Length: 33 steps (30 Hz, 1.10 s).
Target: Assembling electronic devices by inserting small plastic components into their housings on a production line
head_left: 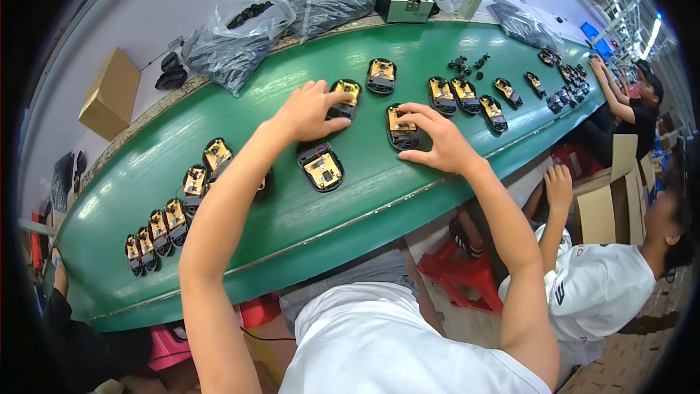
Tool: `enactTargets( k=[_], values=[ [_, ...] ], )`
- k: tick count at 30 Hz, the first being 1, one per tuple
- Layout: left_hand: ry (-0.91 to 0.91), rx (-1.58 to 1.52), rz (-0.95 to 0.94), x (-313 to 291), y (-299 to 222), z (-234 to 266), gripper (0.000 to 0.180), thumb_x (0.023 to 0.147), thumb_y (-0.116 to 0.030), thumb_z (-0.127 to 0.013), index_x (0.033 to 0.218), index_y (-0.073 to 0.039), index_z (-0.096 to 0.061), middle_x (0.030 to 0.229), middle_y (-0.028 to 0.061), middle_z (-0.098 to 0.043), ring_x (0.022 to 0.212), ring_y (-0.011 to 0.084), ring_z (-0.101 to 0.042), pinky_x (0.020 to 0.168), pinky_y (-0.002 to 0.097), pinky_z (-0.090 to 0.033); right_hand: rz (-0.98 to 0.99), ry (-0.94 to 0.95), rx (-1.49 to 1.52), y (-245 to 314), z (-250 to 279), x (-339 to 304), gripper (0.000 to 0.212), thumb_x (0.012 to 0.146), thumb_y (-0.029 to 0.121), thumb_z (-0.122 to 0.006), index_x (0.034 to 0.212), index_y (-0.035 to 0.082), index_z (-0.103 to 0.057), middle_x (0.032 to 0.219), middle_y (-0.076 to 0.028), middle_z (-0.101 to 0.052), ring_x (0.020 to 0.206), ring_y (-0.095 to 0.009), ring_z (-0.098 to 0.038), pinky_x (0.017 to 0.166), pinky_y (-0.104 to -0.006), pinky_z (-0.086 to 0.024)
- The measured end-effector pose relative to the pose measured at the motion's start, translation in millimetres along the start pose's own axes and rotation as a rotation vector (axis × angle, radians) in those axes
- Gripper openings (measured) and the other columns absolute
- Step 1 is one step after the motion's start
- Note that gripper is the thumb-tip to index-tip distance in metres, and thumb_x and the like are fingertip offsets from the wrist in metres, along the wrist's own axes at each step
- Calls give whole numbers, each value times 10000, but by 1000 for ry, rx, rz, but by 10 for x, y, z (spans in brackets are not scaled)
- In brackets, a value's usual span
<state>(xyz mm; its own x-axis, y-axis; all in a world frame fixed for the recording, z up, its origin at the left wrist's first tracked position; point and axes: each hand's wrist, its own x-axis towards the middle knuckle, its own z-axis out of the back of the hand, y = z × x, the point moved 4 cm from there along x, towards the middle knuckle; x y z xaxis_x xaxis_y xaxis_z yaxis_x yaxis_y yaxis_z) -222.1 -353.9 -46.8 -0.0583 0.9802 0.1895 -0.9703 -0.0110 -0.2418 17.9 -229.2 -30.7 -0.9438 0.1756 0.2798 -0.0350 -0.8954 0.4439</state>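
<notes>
My left hand point(313, 111) has its fingers and thumb closed round the lower edge of an open black computer mouse base point(348, 92) with a yellow circuit board. In my right hand point(441, 144), another mouse base point(401, 130) is gripped between the thumb and fingers, resting on the green work surface. Between my forearms lies a third mouse base point(322, 168), its board facing up. One more mouse base point(381, 76) sits just beyond my hands. All lack their top covers.
Rows of mouse bases lie left point(175, 220) and right point(467, 95) on the green bench point(270, 241). Small black parts point(467, 66) lie beyond. Plastic bags point(240, 40), a machine point(405, 0) and a cardboard box point(109, 95) line the back. Co-workers sit at right point(598, 288).
</notes>
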Motion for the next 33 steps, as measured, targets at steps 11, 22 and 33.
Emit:
enactTargets(
  k=[11,22,33],
  values=[
    [-171,167,-37,-698,-977,-55,793,807,-596,-716,1314,-3,-567,1089,154,-522,1023,326,-496,906,435,-412,79,-15,126,-12,8,47,403,801,210,-821,1152,66,-685,1294,-106,-604,1194,-315,-602,1019,-407,-493],
    [-246,211,106,-1242,-663,125,590,808,-287,-756,1314,-38,-583,1086,168,-529,1031,353,-514,891,452,-419,226,65,263,396,-426,321,423,837,246,-810,1192,63,-673,1330,-131,-606,1244,-318,-589,1058,-421,-483],
    [-255,259,181,-1485,-429,103,568,799,-273,-766,1295,-47,-608,1030,133,-508,963,310,-499,848,431,-407,124,-37,-16,-320,-305,668,419,975,329,-657,1270,33,-629,1496,-153,-504,1374,-330,-490,1127,-428,-415]
  ],
)
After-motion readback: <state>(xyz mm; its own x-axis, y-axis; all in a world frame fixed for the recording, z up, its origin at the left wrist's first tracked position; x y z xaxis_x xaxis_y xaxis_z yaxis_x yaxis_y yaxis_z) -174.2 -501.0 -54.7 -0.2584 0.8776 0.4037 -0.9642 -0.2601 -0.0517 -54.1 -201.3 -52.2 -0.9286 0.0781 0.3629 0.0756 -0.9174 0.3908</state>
